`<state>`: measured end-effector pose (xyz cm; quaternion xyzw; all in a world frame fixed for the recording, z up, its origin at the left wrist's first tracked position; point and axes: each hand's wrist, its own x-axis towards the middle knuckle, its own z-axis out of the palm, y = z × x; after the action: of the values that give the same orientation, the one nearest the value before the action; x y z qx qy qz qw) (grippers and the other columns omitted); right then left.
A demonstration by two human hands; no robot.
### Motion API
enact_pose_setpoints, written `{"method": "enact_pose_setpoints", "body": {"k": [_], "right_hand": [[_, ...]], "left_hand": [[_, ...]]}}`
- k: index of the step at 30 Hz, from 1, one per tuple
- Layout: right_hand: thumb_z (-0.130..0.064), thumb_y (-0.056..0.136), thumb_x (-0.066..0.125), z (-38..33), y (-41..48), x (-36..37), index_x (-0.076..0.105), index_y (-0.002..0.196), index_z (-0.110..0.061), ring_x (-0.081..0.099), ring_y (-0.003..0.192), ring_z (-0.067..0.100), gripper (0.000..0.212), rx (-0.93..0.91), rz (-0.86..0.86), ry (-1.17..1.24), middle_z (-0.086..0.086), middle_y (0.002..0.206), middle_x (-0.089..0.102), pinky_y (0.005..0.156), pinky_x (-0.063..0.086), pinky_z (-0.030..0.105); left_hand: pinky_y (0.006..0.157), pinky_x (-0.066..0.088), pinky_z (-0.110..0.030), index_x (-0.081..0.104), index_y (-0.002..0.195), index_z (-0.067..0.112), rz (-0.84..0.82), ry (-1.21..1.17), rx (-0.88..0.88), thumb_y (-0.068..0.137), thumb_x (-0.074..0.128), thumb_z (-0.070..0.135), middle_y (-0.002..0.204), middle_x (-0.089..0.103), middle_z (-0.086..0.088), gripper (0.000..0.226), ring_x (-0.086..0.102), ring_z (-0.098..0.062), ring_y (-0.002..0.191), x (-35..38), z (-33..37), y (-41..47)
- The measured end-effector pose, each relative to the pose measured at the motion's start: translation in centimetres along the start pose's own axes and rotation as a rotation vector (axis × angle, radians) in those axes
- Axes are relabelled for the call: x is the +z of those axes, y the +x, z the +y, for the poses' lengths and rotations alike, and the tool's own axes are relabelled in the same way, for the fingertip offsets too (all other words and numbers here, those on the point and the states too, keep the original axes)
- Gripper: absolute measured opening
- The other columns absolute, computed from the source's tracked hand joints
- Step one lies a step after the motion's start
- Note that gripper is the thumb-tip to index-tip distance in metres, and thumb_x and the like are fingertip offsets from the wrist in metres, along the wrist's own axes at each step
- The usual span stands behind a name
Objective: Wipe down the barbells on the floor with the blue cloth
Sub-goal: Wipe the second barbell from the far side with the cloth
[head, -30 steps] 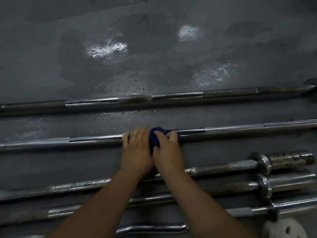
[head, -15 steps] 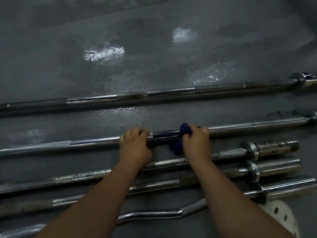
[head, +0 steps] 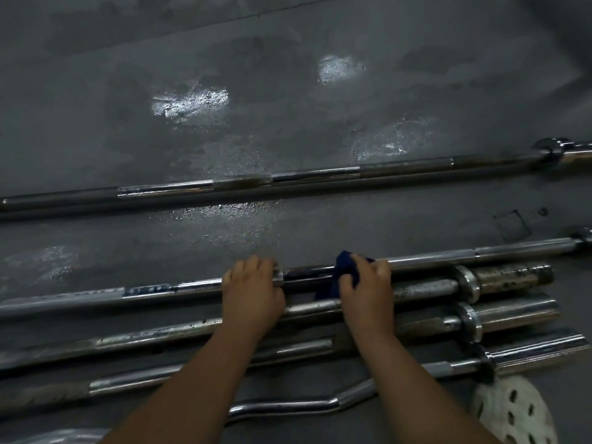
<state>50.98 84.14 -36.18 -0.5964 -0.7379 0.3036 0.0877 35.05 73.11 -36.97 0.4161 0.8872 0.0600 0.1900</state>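
Now our right hand (head: 365, 291) grips the blue cloth (head: 342, 274) round the barbell (head: 432, 256), left hand (head: 253, 293) clamping it just beside; we should squeeze firmly, sliding away from that hand.

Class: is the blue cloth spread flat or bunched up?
Bunched up: the blue cloth is crumpled around the barbell in the right hand, with a fold hanging below.

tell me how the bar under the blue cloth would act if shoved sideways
Likely to roll: the bar is a round shaft on flat floor, which may be why the left hand grips it. Probably heavy and stiff, being long steel.
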Motion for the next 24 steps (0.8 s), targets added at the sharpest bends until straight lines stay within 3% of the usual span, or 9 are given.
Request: {"method": "enact_pose_setpoints", "body": {"k": [2,5,7,9,12,14,16,21,24], "right_hand": [[-0.016,0.086,0.059,-0.6,-0.1,1.0,0.066,0.117,-0.018,0.054,0.088,0.024,0.031,0.008,0.050,-0.041,0.002,0.108,0.042,0.082,0.050,0.033],[-0.019,0.074,0.063,-3.6,-0.3,3.1,0.071,0.105,-0.019,0.055,0.089,0.029,0.032,-0.296,-0.019,-0.175,0.008,0.100,0.055,0.077,0.050,0.036],[-0.023,0.075,0.062,-4.3,0.0,3.2,0.069,0.110,-0.021,0.054,0.089,0.028,0.035,-0.452,-0.145,-0.239,0.008,0.099,0.056,0.077,0.049,0.037],[-0.024,0.077,0.063,-3.2,1.4,1.8,0.068,0.112,-0.023,0.055,0.089,0.028,0.036,-0.413,-0.107,-0.268,0.008,0.099,0.057,0.077,0.049,0.037],[-0.020,0.080,0.065,0.4,3.9,-1.4,0.069,0.111,-0.019,0.055,0.093,0.032,0.031,-0.124,0.116,-0.268,0.011,0.102,0.056,0.080,0.047,0.036],[-0.019,0.084,0.064,1.3,4.9,-2.1,0.068,0.117,-0.017,0.051,0.100,0.030,0.033,-0.005,0.145,-0.264,0.011,0.111,0.053,0.084,0.044,0.035],[-0.017,0.086,0.061,-0.6,4.7,-0.8,0.065,0.122,-0.020,0.048,0.106,0.029,0.036,-0.031,0.101,-0.216,0.010,0.118,0.050,0.087,0.043,0.035],[-0.014,0.083,0.057,-5.7,1.6,3.7,0.057,0.132,-0.024,0.052,0.106,0.032,0.050,-0.453,-0.226,-0.144,0.011,0.122,0.050,0.090,0.048,0.040],[-0.014,0.081,0.053,-2.5,4.4,1.5,0.060,0.128,-0.025,0.055,0.104,0.034,0.049,-0.268,-0.031,-0.086,0.011,0.120,0.052,0.091,0.048,0.042]], "left_hand": [[0.093,0.037,-0.040,0.065,0.116,0.027,0.019,-0.101,-0.038,0.080,0.039,0.043,0.108,0.061,-0.002,0.048,0.052,-0.027,0.104,0.4,-0.1,0.5],[0.101,0.028,-0.039,0.061,0.125,0.029,-0.016,-0.179,-0.028,0.079,0.022,0.053,0.116,0.058,0.001,0.064,0.048,-0.023,0.115,0.7,-0.4,1.1],[0.103,0.021,-0.037,0.055,0.130,0.029,-0.041,-0.186,0.016,0.079,0.019,0.052,0.125,0.055,0.004,0.067,0.043,-0.017,0.121,0.7,-0.5,1.3],[0.104,0.019,-0.038,0.053,0.132,0.029,-0.014,-0.204,0.032,0.079,0.022,0.049,0.130,0.054,0.006,0.064,0.041,-0.014,0.124,0.5,-0.5,1.6],[0.106,0.018,-0.039,0.053,0.131,0.030,0.004,-0.188,0.066,0.076,0.022,0.049,0.131,0.053,0.007,0.066,0.041,-0.014,0.124,0.2,-0.6,2.6],[0.108,0.020,-0.040,0.054,0.131,0.029,0.011,-0.191,0.092,0.073,0.025,0.050,0.133,0.051,0.006,0.068,0.040,-0.017,0.126,-0.3,-0.9,3.7],[0.110,0.024,-0.044,0.055,0.130,0.027,0.039,-0.216,0.118,0.073,0.035,0.049,0.134,0.050,0.003,0.064,0.041,-0.021,0.126,-1.1,-1.3,4.8],[0.112,0.029,-0.046,0.054,0.132,0.014,0.144,-0.108,0.150,0.071,0.049,0.030,0.136,0.052,-0.008,0.063,0.046,-0.029,0.125,-0.4,-1.4,2.3],[0.123,0.010,-0.044,0.030,0.154,0.012,0.053,0.026,0.189,0.073,0.051,0.034,0.161,0.026,-0.010,0.086,0.019,-0.027,0.150,0.7,-1.5,1.2]]}}
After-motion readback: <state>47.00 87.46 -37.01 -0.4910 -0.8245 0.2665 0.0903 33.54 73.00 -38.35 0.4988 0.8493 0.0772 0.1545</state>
